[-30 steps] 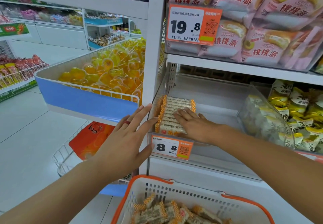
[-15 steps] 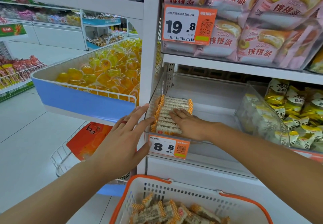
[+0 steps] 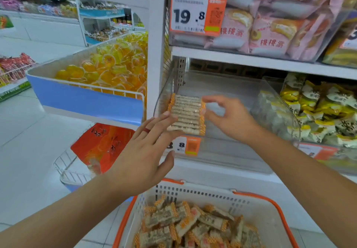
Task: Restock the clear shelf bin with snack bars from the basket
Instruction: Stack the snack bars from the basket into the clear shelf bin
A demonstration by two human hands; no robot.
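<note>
A neat row of snack bars (image 3: 186,114) with orange crimped ends lies at the left front of the clear shelf bin (image 3: 228,85). My right hand (image 3: 229,118) hovers just right of the row, fingers loosely curled and holding nothing. My left hand (image 3: 146,151), with a red ring, is open in front of the bin, its fingertips at the row's near left corner. Below, the white basket (image 3: 202,191) with an orange rim holds several loose snack bars (image 3: 191,224).
A price tag reading 8.8 (image 3: 183,145) hangs on the bin's front. A second clear bin (image 3: 280,116) with yellow-and-white packets stands to the right. Pink cake bags (image 3: 270,15) fill the shelf above. A blue tray of orange jelly cups (image 3: 104,70) juts out on the left.
My right hand has lifted off the row of bars and pulled back to its right side. My left hand has moved forward and right to the bin's front corner.
</note>
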